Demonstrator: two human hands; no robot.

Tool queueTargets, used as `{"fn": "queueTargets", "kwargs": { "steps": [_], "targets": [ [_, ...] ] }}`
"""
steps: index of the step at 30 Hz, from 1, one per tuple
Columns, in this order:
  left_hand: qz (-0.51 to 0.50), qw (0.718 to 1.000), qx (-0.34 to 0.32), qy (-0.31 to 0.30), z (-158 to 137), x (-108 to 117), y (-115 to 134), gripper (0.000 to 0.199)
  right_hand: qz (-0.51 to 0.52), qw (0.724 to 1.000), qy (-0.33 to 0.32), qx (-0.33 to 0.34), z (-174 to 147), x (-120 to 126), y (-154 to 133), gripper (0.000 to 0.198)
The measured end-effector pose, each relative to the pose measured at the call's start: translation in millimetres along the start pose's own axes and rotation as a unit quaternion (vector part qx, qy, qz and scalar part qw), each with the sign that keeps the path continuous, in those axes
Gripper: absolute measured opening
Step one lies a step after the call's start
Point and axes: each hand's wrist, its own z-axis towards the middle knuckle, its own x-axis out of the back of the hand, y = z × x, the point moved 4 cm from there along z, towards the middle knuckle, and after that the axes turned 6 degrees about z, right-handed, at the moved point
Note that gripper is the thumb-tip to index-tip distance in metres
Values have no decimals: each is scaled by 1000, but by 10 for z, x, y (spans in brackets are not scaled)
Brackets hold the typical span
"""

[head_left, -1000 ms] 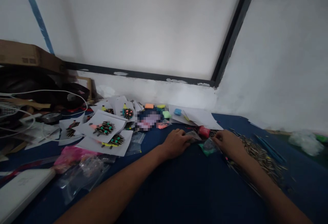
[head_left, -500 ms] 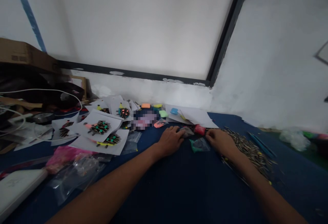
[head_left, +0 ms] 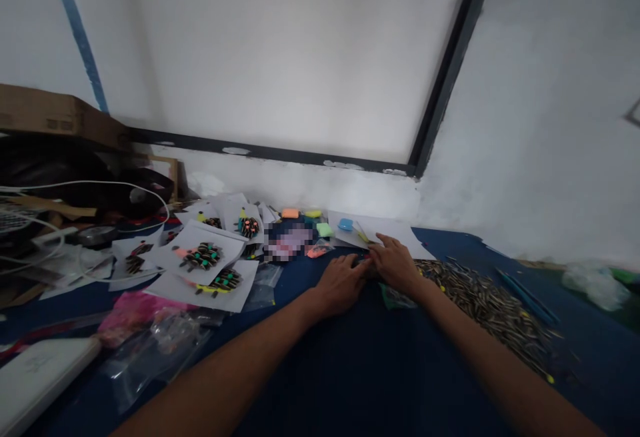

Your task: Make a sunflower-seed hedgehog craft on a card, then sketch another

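My left hand [head_left: 343, 285] lies low over the blue table covering, its fingers bent loosely and slightly apart. The spot under its fingertips is hidden. Close against it, my right hand [head_left: 397, 267] reaches in with the index finger stretched out and the other fingers partly hidden. A red lump shows only as a sliver between the hands. Just below the right hand lies a small clear bag with green contents [head_left: 397, 297]. Beyond the fingers, a blue lump [head_left: 345, 224] rests on white paper [head_left: 407, 244], and a bag with orange contents [head_left: 318, 249] lies to the left.
A heap of small dark metal-like pieces [head_left: 493, 310] spreads beside my right forearm, with blue tweezers-like tools [head_left: 529, 295] past it. At left are paper sheets [head_left: 187, 237] bearing striped pieces, clear plastic bags [head_left: 145, 364] and a white box-shaped device [head_left: 47, 374].
My right hand has moved left and away from me, off the edge of the heap and up to my left hand. It now hides most of the red lump. The view has shifted slightly.
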Motion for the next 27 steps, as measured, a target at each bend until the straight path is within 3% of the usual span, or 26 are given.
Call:
{"fn": "queueTargets", "kwargs": {
  "steps": [8, 12, 15, 16, 18, 21, 24, 27],
  "targets": [
    [2, 1000, -2, 5, -2, -1, 0, 39, 12, 999, 18, 24, 255, -35, -2, 33],
    [-37, 999, -3, 24, 5, -27, -13, 41, 38, 993, 85, 77, 79, 117, 42, 37],
    [-170, 983, 29, 59, 56, -16, -88, 38, 62, 981, 133, 125, -163, 210, 61, 36],
    [-249, 963, 57, 83, 79, -1, -140, 37, 70, 977, 148, 139, -248, 231, 57, 35],
    [-441, 877, 143, 127, 113, 8, -278, 36, 82, 967, 166, 173, -410, 254, 20, 34],
    [-507, 834, 168, 140, 162, 40, -378, 31, 93, 952, 165, 240, -613, 263, -125, 34],
    [-606, 748, 226, 149, 149, 8, -459, 31, 100, 935, 140, 311, -767, 270, -325, 32],
    [-611, 731, 258, 160, 113, -13, -491, 38, 128, 924, 89, 350, -851, 284, -460, 30]
  ]
}}
